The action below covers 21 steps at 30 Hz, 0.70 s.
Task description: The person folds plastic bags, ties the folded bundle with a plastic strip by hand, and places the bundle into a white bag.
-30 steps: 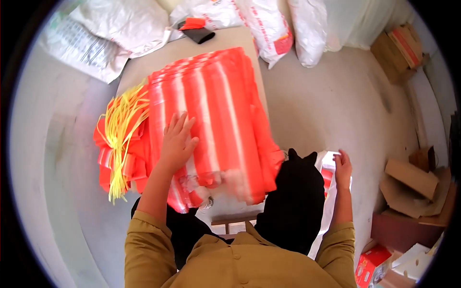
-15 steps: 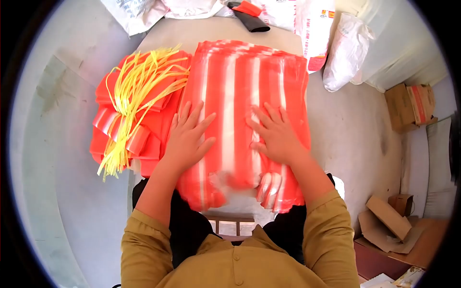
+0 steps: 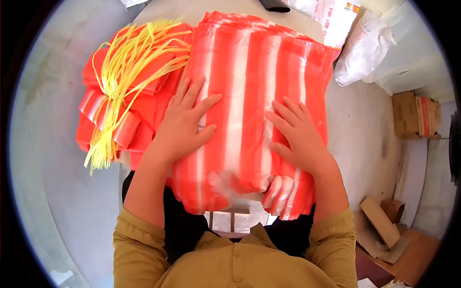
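Observation:
A stack of red and white striped plastic bags lies in front of me, its near edge hanging toward my lap. My left hand rests on the left part of the stack, fingers spread. On its right part lies my right hand, also with fingers apart and nothing held. Left of the stack is a pile of folded red bags, with a bundle of yellow plastic ties draped over it. Near the front edge, the bag handles are bunched and crumpled.
The table top shows behind the stack. White plastic sacks stand at the back right, near a dark tube-like object. Cardboard boxes sit farther right, and an opened carton lies at lower right.
The view has shifted, so the stack sits higher and looks larger. My right hand has moved a little to the right over the bags; both hands stay spread on the stack.

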Tool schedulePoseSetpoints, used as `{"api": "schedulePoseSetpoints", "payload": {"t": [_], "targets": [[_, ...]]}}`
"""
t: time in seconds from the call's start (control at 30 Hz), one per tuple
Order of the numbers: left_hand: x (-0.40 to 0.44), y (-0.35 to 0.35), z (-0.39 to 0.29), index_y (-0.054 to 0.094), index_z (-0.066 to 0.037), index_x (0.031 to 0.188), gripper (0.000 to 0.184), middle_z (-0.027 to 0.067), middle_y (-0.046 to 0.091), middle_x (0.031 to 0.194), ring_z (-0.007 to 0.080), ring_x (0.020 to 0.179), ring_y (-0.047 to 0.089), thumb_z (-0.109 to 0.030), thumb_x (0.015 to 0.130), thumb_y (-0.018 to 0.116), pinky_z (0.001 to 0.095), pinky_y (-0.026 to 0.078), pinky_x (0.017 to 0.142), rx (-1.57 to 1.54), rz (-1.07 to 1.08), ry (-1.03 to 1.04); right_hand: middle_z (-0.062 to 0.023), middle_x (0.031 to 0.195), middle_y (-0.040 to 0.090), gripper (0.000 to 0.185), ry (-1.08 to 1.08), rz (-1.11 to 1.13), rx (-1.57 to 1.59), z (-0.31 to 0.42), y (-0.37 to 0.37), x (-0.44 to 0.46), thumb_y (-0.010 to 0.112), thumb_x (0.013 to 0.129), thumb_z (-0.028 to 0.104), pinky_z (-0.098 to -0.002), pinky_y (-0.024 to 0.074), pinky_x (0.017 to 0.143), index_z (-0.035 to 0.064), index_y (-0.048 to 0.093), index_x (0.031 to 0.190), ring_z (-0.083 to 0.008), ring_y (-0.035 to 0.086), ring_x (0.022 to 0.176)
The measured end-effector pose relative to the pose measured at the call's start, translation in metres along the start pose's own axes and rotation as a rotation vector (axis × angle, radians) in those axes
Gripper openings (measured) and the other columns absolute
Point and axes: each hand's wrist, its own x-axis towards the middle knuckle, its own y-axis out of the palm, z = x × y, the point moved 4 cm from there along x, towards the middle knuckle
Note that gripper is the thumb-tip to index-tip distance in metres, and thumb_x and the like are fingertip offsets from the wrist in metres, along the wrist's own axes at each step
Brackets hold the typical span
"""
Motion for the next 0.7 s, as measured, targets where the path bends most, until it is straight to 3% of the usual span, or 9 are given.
{"api": "schedulePoseSetpoints", "payload": {"t": [0.17, 0.37, 0.47, 0.57, 0.63, 0.7], "targets": [[0.0, 0.003, 0.004, 0.057, -0.019, 0.145, 0.061, 0.0147, 0.032, 0.168, 0.0462, 0.155, 0.025, -0.022, 0.085, 0.067, 0.0552, 0.033, 0.121, 0.044, -0.043, 0.021, -0.0136, 0.155, 0.048, 0.071, -0.124, 0.136, 0.149, 0.048, -0.005, -0.029, 0.083, 0.07, 0.014, -0.0569, 0.0371, 0.116, 0.0121, 0.06, 0.137, -0.0429, 0.038, 0.147], [-0.001, 0.004, 0.003, 0.057, -0.02, 0.145, 0.061, 0.0149, 0.033, 0.167, 0.0469, 0.154, 0.027, -0.025, 0.085, 0.066, 0.0555, 0.033, 0.121, 0.087, -0.063, 0.021, -0.0103, 0.151, 0.053, 0.058, -0.264, 0.033, -0.067, 0.077, 0.023, -0.038, 0.08, 0.075, 0.011, -0.054, 0.0427, 0.112, 0.0127, 0.064, 0.131, -0.0361, 0.047, 0.143], [-0.001, 0.004, 0.003, 0.056, -0.02, 0.146, 0.062, 0.0155, 0.034, 0.166, 0.0466, 0.154, 0.027, -0.026, 0.085, 0.066, 0.0551, 0.033, 0.121, 0.106, -0.076, 0.024, -0.0093, 0.141, 0.062, 0.046, -0.335, -0.01, -0.124, 0.082, 0.019, -0.035, 0.077, 0.08, 0.01, -0.0494, 0.046, 0.11, 0.011, 0.068, 0.125, -0.0357, 0.054, 0.136], [-0.004, 0.0, 0.002, 0.056, -0.018, 0.146, 0.061, 0.0164, 0.033, 0.167, 0.0457, 0.154, 0.027, -0.026, 0.087, 0.068, 0.0543, 0.032, 0.122, 0.093, -0.088, 0.022, -0.0116, 0.131, 0.069, 0.032, -0.141, -0.072, 0.351, 0.062, 0.019, -0.034, 0.07, 0.092, 0.016, -0.0417, 0.0481, 0.107, 0.0062, 0.07, 0.123, -0.0342, 0.061, 0.128], [-0.004, -0.004, 0.002, 0.056, -0.015, 0.146, 0.059, 0.0178, 0.035, 0.165, 0.0437, 0.154, 0.029, -0.025, 0.089, 0.069, 0.0526, 0.032, 0.122, 0.013, -0.12, 0.006, -0.0125, 0.129, 0.07, 0.031, 0.114, -0.059, 0.761, 0.056, 0.012, -0.033, 0.062, 0.101, 0.022, -0.0381, 0.048, 0.106, 0.0016, 0.07, 0.124, -0.0298, 0.063, 0.124], [-0.003, -0.01, 0.004, 0.056, -0.011, 0.146, 0.056, 0.0201, 0.039, 0.162, 0.0405, 0.153, 0.033, -0.022, 0.093, 0.068, 0.0498, 0.032, 0.122, -0.125, -0.175, -0.025, -0.01, 0.121, 0.07, 0.033, 0.303, -0.062, 1.095, 0.05, 0.015, -0.034, 0.057, 0.107, 0.025, -0.0329, 0.0498, 0.095, -0.0006, 0.069, 0.124, -0.0211, 0.064, 0.109]]}}
